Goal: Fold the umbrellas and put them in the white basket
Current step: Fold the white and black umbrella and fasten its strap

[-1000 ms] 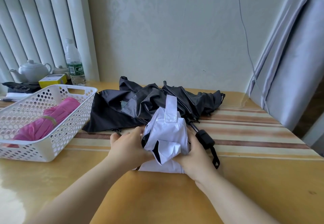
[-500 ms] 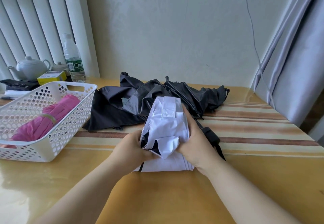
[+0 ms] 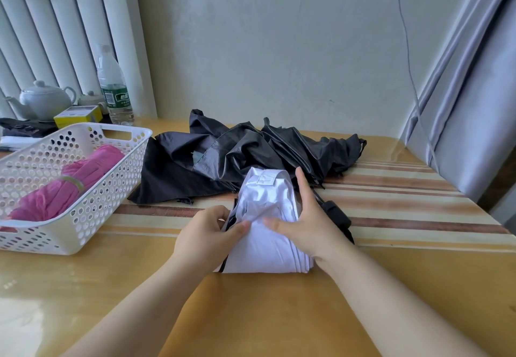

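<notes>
I have the white umbrella [image 3: 265,217] lying on the table [image 3: 279,314] right in front of me, just this side of the black umbrella [image 3: 251,155], which sprawls unfolded behind it; my left hand [image 3: 206,233] pinches the loose canopy folds at the near left edge, thumb and fingertips curled onto the cloth, while my right hand [image 3: 310,225] lies flatter over the right side, fingers fairly straight and pressing the pleats down, thumb laid across the top. The closing strap [image 3: 265,179] sits folded over the far end, and I cannot tell whether it is fastened. My judgement is that the step is gathering the canopy tight; I would keep the right palm bearing down so the pleats cannot spring open, tuck the left-hand flap under and round the bundle in one direction, then bring the strap round snugly. The white basket [image 3: 83,231] stands to the left with the pink umbrella [image 3: 69,183] already rolled inside; there looks to be room beside it.
</notes>
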The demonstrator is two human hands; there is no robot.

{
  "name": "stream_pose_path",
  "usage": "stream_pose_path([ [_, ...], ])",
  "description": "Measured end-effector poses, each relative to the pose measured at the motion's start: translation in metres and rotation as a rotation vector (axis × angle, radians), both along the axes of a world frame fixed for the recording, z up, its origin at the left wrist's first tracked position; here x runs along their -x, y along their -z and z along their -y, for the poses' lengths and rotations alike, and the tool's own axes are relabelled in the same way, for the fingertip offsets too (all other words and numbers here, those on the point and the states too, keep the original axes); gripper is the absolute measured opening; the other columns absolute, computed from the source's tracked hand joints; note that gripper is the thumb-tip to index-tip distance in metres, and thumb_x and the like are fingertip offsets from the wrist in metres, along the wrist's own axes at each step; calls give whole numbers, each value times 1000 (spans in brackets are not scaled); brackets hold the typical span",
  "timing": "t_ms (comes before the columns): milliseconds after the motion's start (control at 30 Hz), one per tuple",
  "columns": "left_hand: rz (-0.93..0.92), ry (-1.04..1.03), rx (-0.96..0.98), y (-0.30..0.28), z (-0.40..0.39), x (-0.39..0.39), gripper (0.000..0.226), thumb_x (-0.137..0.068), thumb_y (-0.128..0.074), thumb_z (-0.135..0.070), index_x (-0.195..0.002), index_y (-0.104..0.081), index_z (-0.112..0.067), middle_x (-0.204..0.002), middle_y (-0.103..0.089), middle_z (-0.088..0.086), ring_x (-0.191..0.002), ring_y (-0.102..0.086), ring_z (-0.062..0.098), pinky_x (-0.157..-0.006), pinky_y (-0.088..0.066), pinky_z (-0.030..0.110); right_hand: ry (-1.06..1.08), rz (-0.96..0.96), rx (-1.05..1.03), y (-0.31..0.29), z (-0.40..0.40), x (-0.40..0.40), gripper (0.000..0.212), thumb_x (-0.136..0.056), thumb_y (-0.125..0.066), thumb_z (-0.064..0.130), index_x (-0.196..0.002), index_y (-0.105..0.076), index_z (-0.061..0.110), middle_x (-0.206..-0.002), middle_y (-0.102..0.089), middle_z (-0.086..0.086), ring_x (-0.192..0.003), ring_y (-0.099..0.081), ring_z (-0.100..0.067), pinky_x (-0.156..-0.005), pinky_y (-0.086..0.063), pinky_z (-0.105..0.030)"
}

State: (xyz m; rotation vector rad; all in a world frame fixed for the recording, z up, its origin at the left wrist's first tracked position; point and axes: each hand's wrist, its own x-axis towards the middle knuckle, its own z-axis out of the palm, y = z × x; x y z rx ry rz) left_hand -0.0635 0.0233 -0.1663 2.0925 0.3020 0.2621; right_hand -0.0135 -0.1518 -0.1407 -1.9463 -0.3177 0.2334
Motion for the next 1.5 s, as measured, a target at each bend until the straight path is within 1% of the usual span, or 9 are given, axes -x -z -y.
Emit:
stream_pose_path([
  [300,12,-14,-42,-1,4,8,34,-78,-71,-48,-95,-43,-38,-82,-70,-9,-77,-66,16,-74,-54,41,57,152,-188,7,-16,-20,93,-77,-80,12,-149,-27,36,-134,-33,35,-132,-32,6,-99,-37,-16],
  [500,-33,-88,-60,-3,9,9,39,-80,-67,-33,-109,-42,-36,-78,-69,1,-71,-62,18,-66,-49,36,18,1,404,1,-20,-18,56,-83,-71,32,-130,-39,28,-110,-51,7,-103,-57,-22,-82,-47,-29],
  [700,-65,-75,-85,-6,8,7,32,-81,-65,-34,-106,-46,-34,-77,-69,-2,-69,-63,17,-63,-48,34,97,-159,530,-21,10,7,104,-81,-60,65,-155,-2,20,-156,-28,-1,-131,-44,-21,-89,-39,-28],
  [800,-7,-81,-81,-6,11,13,29,-81,-65,-34,-105,-49,-34,-75,-70,-5,-69,-63,17,-63,-48,34,90,-189,507,-8,10,15,65,-82,-59,64,-121,-49,12,-106,-60,-2,-86,-56,-13,-70,-43,-25],
  [867,46,-76,-52,-6,13,19,27,-81,-67,-32,-103,-51,-35,-73,-69,-5,-70,-64,18,-65,-50,38,71,-171,480,-3,6,18,46,-90,-52,59,-80,-46,14,-66,-45,3,-57,-42,-9,-54,-32,-23],
  [1167,-7,161,75,-15,1,44,56,-83,-72,-27,-128,-39,-35,-67,-65,-18,-55,-53,-1,-51,-37,15,-74,-26,246,-1,19,47,18,-97,-51,40,-83,-49,28,-63,-40,11,-47,-39,1,-39,-28,-7],
  [1267,-218,185,-370,-30,-9,36,61,-79,-68,-53,-131,-46,-29,-110,-58,-14,-100,-53,9,-79,-42,26,-110,34,155,10,20,52,8,-98,-52,34,-106,-53,35,-70,-54,23,-64,-51,10,-55,-35,-3],
  [1400,-468,428,-644,-51,-11,28,54,-85,-53,-62,-86,-61,-9,-77,-68,3,-62,-57,14,-61,-40,22,-113,79,90,14,22,61,11,-96,-56,30,-97,-53,40,-73,-58,31,-71,-52,22,-63,-36,-1],
  [1500,-382,447,-1092,-62,-10,28,57,-76,-43,-79,-78,-57,-23,-87,-71,-6,-81,-51,8,-75,-23,26,-92,110,85,16,23,65,15,-94,-60,29,-95,-53,42,-90,-62,28,-84,-54,22,-67,-37,0],
])
